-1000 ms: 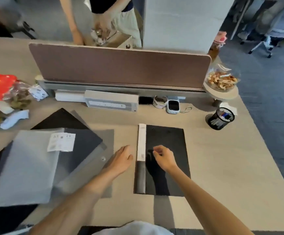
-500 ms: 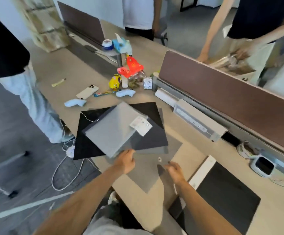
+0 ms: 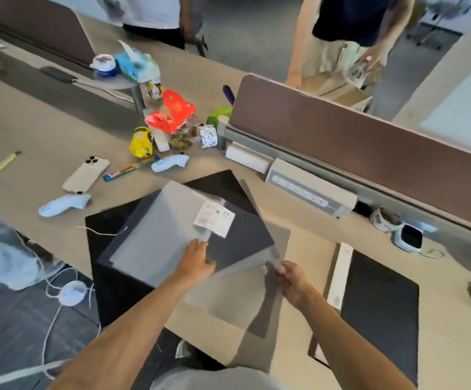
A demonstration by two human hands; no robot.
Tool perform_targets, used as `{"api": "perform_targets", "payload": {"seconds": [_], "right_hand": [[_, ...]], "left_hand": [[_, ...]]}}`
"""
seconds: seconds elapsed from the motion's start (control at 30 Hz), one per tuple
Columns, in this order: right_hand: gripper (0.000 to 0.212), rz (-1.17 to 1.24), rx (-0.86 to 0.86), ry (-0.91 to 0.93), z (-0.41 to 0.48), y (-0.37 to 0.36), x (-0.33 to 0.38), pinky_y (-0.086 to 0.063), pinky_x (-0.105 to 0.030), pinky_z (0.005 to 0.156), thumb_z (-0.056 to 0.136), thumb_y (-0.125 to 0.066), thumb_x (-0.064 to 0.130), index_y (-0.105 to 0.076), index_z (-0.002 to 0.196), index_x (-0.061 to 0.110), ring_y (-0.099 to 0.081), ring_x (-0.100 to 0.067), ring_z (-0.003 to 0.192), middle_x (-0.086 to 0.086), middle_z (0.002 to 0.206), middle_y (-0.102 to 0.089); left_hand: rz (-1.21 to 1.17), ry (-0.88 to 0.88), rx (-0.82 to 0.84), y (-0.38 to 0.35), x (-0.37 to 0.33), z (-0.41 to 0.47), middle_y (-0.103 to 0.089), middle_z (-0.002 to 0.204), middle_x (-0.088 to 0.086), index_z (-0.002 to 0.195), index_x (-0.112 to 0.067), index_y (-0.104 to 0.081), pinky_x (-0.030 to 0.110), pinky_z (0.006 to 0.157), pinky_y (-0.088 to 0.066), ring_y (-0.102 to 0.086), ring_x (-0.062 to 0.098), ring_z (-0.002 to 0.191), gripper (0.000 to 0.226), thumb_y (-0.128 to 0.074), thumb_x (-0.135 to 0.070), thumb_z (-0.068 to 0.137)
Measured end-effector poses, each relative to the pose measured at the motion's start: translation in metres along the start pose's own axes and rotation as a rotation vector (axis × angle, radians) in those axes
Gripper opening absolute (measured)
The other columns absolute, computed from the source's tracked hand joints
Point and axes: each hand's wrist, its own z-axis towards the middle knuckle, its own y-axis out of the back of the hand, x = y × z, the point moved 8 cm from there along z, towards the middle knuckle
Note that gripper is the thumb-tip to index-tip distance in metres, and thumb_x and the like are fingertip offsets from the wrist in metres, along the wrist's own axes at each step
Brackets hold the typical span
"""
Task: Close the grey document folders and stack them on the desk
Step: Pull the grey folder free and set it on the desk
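A long beige laminate desk (image 3: 45,128) runs across an open office with grey carpet, split by a brown fabric divider panel (image 3: 355,147) mounted on a grey metal rail; a white power strip box (image 3: 310,191) sits at the foot of the panel. Two standing persons appear beyond the desk, and a light trouser leg shows at the left edge. Clutter lies toward the far left: a red paper carton (image 3: 173,112), a yellow snack packet (image 3: 141,142), a beige smartphone lying face down (image 3: 86,174), two pale blue handheld controllers (image 3: 64,205), and a white cable (image 3: 57,302) trailing off the desk edge. On the right, a closed dark grey document folder with a white spine strip (image 3: 378,299) lies flat on the desk. In the centre, an open grey document folder with a translucent cover (image 3: 158,235) lies on top of a black sheet (image 3: 107,280) that overhangs the near desk edge; a white paper label (image 3: 214,219) is fixed to its upper corner, and further dark grey panels fan out beneath it. The left hand (image 3: 195,263) rests with fingers curled on the near edge of the light grey cover. The right hand (image 3: 293,280) pinches the corner of a translucent grey flap (image 3: 242,291), beside a small metal snap, the flap tilted slightly off the desk.
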Motion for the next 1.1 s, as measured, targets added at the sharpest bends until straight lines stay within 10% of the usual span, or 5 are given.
{"api": "perform_targets", "payload": {"seconds": [0.27,0.43,0.6,0.9,1.1], "right_hand": [[0.017,-0.015,-0.134,-0.05,0.005,-0.006,-0.002,-0.044,-0.024,0.048,0.092,-0.05,0.019,-0.057,0.081,0.008,-0.046,-0.015,0.061,-0.006,0.07,-0.055],[0.05,-0.751,-0.233,0.267,0.001,-0.014,0.012,-0.035,-0.046,0.108,0.086,-0.064,0.035,-0.049,0.131,0.018,-0.04,-0.031,0.127,-0.009,0.143,-0.039],[0.072,-1.096,-0.119,0.321,0.0,-0.029,-0.006,-0.016,-0.049,0.118,0.085,-0.063,0.041,-0.028,0.147,0.029,-0.005,-0.028,0.146,0.005,0.161,-0.007],[0.043,-0.816,-0.183,0.346,0.007,-0.025,0.006,-0.024,-0.042,0.114,0.088,-0.062,0.029,-0.054,0.13,0.021,-0.024,-0.029,0.136,0.004,0.142,-0.04],[0.066,-0.333,-0.174,0.258,0.02,-0.005,0.02,-0.054,-0.039,0.086,0.079,-0.071,0.023,-0.042,0.136,0.009,-0.055,-0.033,0.116,-0.016,0.131,-0.055]], "left_hand": [[0.302,-0.189,0.087,0.018,0.001,0.045,-0.029,0.149,0.007,0.142,-0.015,-0.03,0.045,0.103,-0.04,-0.03,0.031,0.132,0.067,-0.06,-0.036,0.086],[0.341,-0.297,0.084,0.034,-0.034,0.086,-0.028,0.152,0.006,0.141,-0.013,-0.031,0.048,0.101,-0.042,-0.029,0.03,0.135,0.063,-0.059,-0.033,0.087],[0.398,-0.34,0.127,0.036,-0.069,0.127,-0.011,0.162,0.005,0.152,-0.013,-0.017,0.047,0.112,-0.031,-0.015,0.027,0.147,0.063,-0.045,-0.03,0.098],[0.508,-0.378,-0.01,0.054,-0.09,0.174,-0.052,0.127,0.014,0.113,-0.011,-0.063,0.041,0.1,-0.039,-0.045,0.034,0.119,0.027,-0.052,-0.028,0.096],[0.172,-0.438,0.053,0.081,-0.116,0.15,-0.054,0.106,0.005,0.08,-0.016,-0.058,0.035,0.089,-0.043,-0.054,0.028,0.107,0.012,-0.06,-0.02,0.091]]}}
